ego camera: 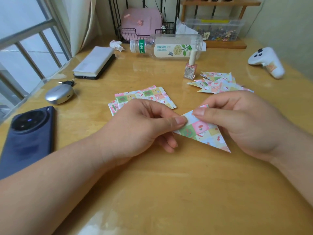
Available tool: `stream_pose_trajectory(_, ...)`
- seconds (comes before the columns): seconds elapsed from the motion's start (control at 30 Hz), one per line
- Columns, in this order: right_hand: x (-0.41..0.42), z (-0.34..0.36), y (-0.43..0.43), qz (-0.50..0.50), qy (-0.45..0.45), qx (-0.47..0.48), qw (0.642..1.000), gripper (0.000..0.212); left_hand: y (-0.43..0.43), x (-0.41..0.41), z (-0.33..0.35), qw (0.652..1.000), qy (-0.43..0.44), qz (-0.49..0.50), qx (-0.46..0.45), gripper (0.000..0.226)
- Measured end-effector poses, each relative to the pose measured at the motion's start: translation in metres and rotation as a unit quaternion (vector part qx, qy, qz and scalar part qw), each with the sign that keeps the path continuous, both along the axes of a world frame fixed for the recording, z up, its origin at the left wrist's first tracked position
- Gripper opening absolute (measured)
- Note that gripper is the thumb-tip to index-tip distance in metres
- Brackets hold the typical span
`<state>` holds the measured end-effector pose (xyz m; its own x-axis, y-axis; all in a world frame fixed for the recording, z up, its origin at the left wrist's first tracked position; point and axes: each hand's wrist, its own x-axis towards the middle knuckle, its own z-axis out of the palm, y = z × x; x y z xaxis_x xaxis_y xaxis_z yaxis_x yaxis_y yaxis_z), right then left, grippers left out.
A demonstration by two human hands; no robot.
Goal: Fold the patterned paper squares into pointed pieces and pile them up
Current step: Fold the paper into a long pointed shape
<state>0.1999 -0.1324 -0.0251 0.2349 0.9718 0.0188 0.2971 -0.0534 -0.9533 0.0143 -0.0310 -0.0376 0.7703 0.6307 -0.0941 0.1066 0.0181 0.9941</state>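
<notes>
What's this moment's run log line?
step: folding | left hand, right hand: pinch paper triangle | unfolded squares: behind left hand | folded pile: far right

Single head-worn view, looking forward and down across the wooden table (pixel 169 192). Close above the left hand (pixel 140 126) and right hand (pixel 242 119), roughly centred on the folded paper (pixel 203 133) pinched between them. Wide-angle (edges bowed), reaching the window bars (pixel 25 32) at left and the shelf (pixel 220 2) at the back.
</notes>
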Motion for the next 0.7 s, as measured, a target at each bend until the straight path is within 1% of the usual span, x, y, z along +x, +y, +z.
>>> stream_pose_trajectory(0.1, 0.0057, -0.0034, 0.0013, -0.019, 0.048, -0.02, 0.998, 0.031, 0.0015, 0.001, -0.0029, 1.0, -0.003, 0.001, -0.007, 0.028)
stream_pose_trajectory(0.2, 0.0084, -0.0036, 0.0017, -0.022, 0.058, -0.023, 0.998, 0.038, 0.0029, 0.0019, -0.0039, 0.999, -0.03, 0.002, 0.017, 0.02)
stream_pose_trajectory(0.3, 0.0078, -0.0044, 0.0028, -0.027, 0.071, -0.019, 0.997, 0.045, 0.003, 0.0011, -0.0053, 0.997, -0.064, -0.011, 0.05, 0.041)
stream_pose_trajectory(0.4, 0.0082, -0.0074, 0.0057, -0.03, 0.088, -0.014, 0.996, 0.043, 0.0035, 0.0007, -0.0061, 0.994, -0.036, 0.005, 0.105, 0.039)
stream_pose_trajectory(0.47, 0.0091, -0.0075, 0.0056, -0.038, 0.088, -0.011, 0.995, 0.041, 0.0045, 0.0003, -0.0064, 0.992, -0.012, 0.022, 0.126, 0.04)
stream_pose_trajectory(0.53, 0.0097, -0.0065, 0.0043, -0.042, 0.08, -0.008, 0.996, 0.036, 0.0059, -0.0001, -0.0073, 0.992, -0.007, 0.025, 0.126, 0.043)
stream_pose_trajectory(0.7, 0.0083, -0.0068, 0.0028, -0.044, 0.074, -0.012, 0.996, 0.021, 0.005, -0.0004, -0.0064, 0.994, -0.024, 0.004, 0.109, 0.046)
